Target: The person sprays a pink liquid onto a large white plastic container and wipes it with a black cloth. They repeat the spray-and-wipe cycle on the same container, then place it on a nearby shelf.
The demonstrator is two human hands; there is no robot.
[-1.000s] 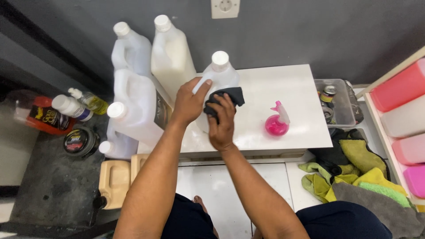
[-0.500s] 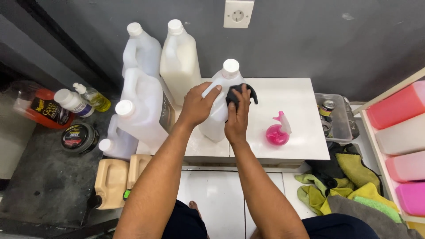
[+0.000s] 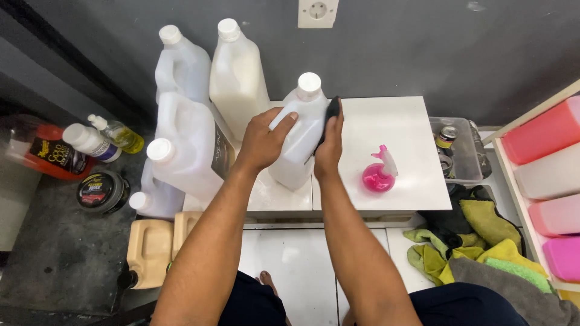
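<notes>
Head view: your left hand (image 3: 261,142) grips the white jug (image 3: 300,136), which stands upright on the white worktop (image 3: 399,130). Your right hand (image 3: 329,151) presses a dark cloth (image 3: 331,110) flat against the jug's right side. Wiping appears under way; the pink sprayer (image 3: 379,172) stands near, untouched.

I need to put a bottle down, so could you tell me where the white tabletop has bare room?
The white tabletop is bare behind and right of the pink spray bottle, up to the grey wall, with a narrower strip in front of it. The left side is crowded: both hands grip the white jug, with more jugs packed beside it.
</notes>
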